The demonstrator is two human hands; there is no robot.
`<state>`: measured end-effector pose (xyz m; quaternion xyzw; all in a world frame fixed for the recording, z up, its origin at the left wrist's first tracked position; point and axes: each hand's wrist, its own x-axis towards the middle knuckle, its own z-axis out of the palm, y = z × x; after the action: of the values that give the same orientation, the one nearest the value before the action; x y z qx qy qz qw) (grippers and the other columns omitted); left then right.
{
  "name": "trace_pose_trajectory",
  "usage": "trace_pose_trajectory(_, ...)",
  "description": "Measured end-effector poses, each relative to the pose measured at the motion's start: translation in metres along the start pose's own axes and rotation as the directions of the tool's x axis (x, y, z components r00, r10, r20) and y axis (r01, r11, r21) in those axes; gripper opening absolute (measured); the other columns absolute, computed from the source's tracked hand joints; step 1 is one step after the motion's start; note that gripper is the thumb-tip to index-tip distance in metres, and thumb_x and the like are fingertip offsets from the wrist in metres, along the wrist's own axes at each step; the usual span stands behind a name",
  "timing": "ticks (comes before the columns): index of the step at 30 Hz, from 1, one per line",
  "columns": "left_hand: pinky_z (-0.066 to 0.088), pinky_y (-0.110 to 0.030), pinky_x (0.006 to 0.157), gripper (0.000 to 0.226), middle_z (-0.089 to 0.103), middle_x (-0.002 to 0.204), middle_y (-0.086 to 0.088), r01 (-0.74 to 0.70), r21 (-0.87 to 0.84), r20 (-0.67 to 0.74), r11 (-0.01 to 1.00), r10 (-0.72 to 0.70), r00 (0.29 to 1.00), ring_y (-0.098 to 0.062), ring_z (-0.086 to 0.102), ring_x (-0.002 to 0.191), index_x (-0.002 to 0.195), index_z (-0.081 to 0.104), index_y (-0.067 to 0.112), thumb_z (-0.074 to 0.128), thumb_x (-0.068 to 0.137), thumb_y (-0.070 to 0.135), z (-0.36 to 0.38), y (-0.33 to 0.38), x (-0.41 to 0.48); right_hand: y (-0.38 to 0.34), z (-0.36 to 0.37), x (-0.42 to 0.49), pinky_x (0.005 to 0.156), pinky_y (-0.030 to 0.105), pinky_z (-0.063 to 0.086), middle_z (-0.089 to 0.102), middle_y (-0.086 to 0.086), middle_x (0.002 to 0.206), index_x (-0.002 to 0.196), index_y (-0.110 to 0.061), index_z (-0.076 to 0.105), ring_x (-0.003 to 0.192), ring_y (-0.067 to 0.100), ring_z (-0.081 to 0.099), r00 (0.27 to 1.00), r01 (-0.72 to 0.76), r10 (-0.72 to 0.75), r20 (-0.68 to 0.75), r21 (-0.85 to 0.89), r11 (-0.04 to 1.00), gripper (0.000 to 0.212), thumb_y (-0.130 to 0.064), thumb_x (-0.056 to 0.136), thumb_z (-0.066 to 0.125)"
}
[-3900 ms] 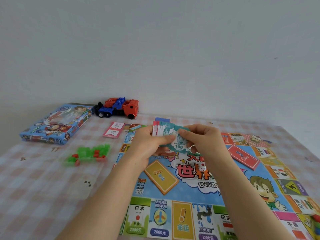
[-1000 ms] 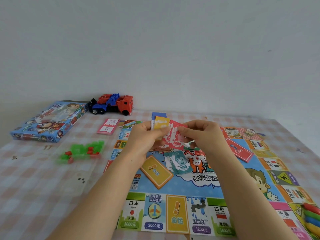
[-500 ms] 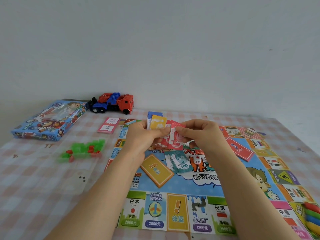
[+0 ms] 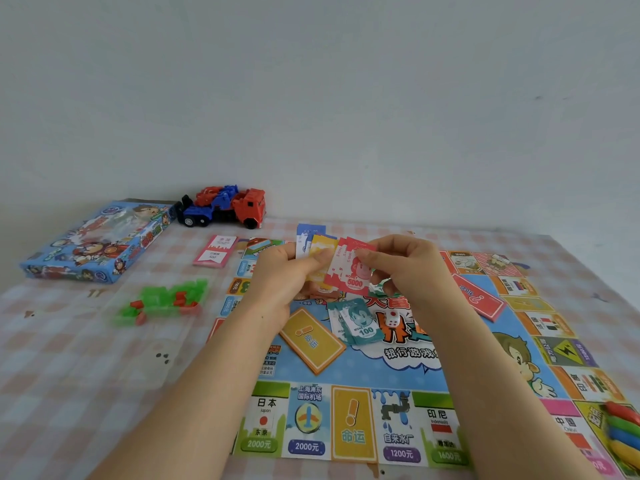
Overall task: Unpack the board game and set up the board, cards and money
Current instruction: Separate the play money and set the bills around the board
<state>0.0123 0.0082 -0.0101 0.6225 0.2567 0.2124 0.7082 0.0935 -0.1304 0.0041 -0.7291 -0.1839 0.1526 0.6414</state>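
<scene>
The colourful game board (image 4: 367,372) lies flat on the checked tablecloth. My left hand (image 4: 284,278) grips a fanned stack of play money (image 4: 322,247) with blue, yellow and red notes. My right hand (image 4: 405,268) pinches the front red 5000 notes (image 4: 349,275) of that fan. A small pile of teal 100 notes (image 4: 360,323) rests on the board's middle beside a white die (image 4: 392,318). A yellow card deck (image 4: 311,339) and a red card deck (image 4: 479,297) sit on the board.
The blue game box (image 4: 93,240) lies far left, with a red and blue toy truck (image 4: 223,206) behind it. Green and red plastic houses (image 4: 166,299) sit left of the board, a pink card stack (image 4: 216,251) farther back. Coloured pawns (image 4: 623,427) lie at the board's right corner.
Since the oldest frame, the teal 100 notes have left my hands and now lie on the board. Red 5000 notes are now at the fan's front, pinched by my right hand.
</scene>
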Motion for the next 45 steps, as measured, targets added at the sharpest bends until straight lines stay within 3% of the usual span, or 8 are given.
trace_pose_trajectory(7, 0.044, -0.016, 0.042, 0.011, 0.073, 0.091, -0.006, 0.031, -0.057, 0.005, 0.998, -0.031, 1.000, -0.016, 0.064, 0.072, 0.089, 0.070, 0.012, 0.074, 0.079, 0.016, -0.001, 0.002, -0.002, -0.005, -0.007, 0.000, 0.042, 0.019, 0.041, 0.069, 0.001, 0.063, 0.089, -0.015, 0.071, 0.047, 0.008, 0.053, 0.999, 0.043, -0.042, -0.022, 0.046, 0.998, 0.011, -0.008, 0.081, 0.072)
trace_pose_trajectory(11, 0.046, -0.016, 0.041, 0.002, 0.073, 0.070, 0.002, 0.067, -0.142, 0.074, 0.988, -0.057, 0.996, -0.008, 0.067, 0.058, 0.085, 0.066, 0.014, 0.066, 0.086, 0.013, -0.001, 0.007, -0.005, -0.012, -0.027, 0.001, 0.042, 0.019, 0.040, 0.067, 0.006, 0.066, 0.090, -0.017, 0.073, 0.047, 0.010, 0.049, 0.988, 0.112, -0.098, -0.123, 0.120, 0.986, 0.018, -0.002, 0.081, 0.070)
trace_pose_trajectory(15, 0.049, -0.015, 0.043, 0.004, 0.074, 0.068, -0.001, 0.072, -0.154, 0.149, 0.985, -0.049, 0.988, -0.008, 0.069, 0.058, 0.089, 0.065, 0.010, 0.061, 0.089, 0.012, 0.002, 0.008, -0.008, -0.012, -0.046, 0.005, 0.042, 0.019, 0.042, 0.069, 0.005, 0.066, 0.091, -0.017, 0.073, 0.047, 0.010, 0.051, 0.974, 0.101, -0.096, -0.206, 0.010, 0.995, 0.017, -0.003, 0.081, 0.070)
trace_pose_trajectory(21, 0.052, -0.015, 0.046, 0.005, 0.071, 0.061, 0.005, 0.055, -0.167, 0.096, 0.984, -0.039, 0.995, -0.003, 0.065, 0.051, 0.084, 0.065, 0.013, 0.062, 0.088, 0.012, 0.002, 0.006, -0.004, -0.019, -0.076, 0.023, 0.037, 0.015, 0.038, 0.068, 0.004, 0.068, 0.090, -0.017, 0.072, 0.035, 0.000, 0.049, 0.913, 0.106, -0.160, -0.375, -0.160, 0.981, 0.017, -0.003, 0.082, 0.069)
trace_pose_trajectory(34, 0.054, -0.017, 0.049, 0.011, 0.075, 0.083, -0.008, 0.064, -0.167, 0.134, 0.984, -0.041, 0.990, -0.015, 0.070, 0.069, 0.096, 0.068, 0.006, 0.065, 0.086, 0.009, 0.003, 0.001, 0.001, 0.012, -0.057, 0.064, 0.051, 0.022, 0.051, 0.068, 0.000, 0.081, 0.081, -0.023, 0.070, 0.070, 0.012, 0.066, 0.980, -0.096, -0.018, -0.199, -0.549, 0.830, 0.018, -0.005, 0.081, 0.068)
trace_pose_trajectory(39, 0.053, -0.017, 0.046, 0.016, 0.073, 0.094, -0.013, 0.063, -0.148, 0.124, 0.987, -0.044, 0.991, -0.019, 0.067, 0.073, 0.099, 0.068, 0.006, 0.067, 0.084, 0.010, 0.003, -0.001, 0.002, 0.007, -0.055, 0.059, 0.054, 0.020, 0.047, 0.070, 0.001, 0.091, 0.097, -0.016, 0.071, 0.058, 0.007, 0.056, 0.968, -0.052, -0.118, -0.221, -0.637, 0.769, 0.015, -0.015, 0.082, 0.069)
trace_pose_trajectory(42, 0.050, -0.017, 0.043, 0.020, 0.072, 0.097, -0.014, 0.053, -0.112, 0.101, 0.992, -0.041, 0.994, -0.021, 0.065, 0.071, 0.101, 0.068, 0.006, 0.070, 0.082, 0.013, 0.005, -0.001, 0.001, -0.004, -0.042, 0.044, 0.052, 0.018, 0.044, 0.068, -0.004, 0.078, 0.092, -0.017, 0.072, 0.053, 0.003, 0.052, 0.966, 0.048, -0.183, -0.185, -0.565, 0.824, 0.009, -0.018, 0.086, 0.065)
trace_pose_trajectory(45, 0.052, -0.021, 0.047, 0.027, 0.072, 0.099, -0.014, 0.027, -0.093, 0.099, 0.995, -0.017, 0.995, -0.024, 0.066, 0.076, 0.102, 0.068, 0.007, 0.073, 0.077, 0.015, 0.005, -0.003, 0.001, -0.013, -0.017, 0.020, 0.048, 0.022, 0.042, 0.069, 0.000, 0.069, 0.082, -0.014, 0.074, 0.040, 0.002, 0.046, 0.993, 0.082, -0.105, -0.052, -0.332, 0.940, 0.016, -0.029, 0.086, 0.068)
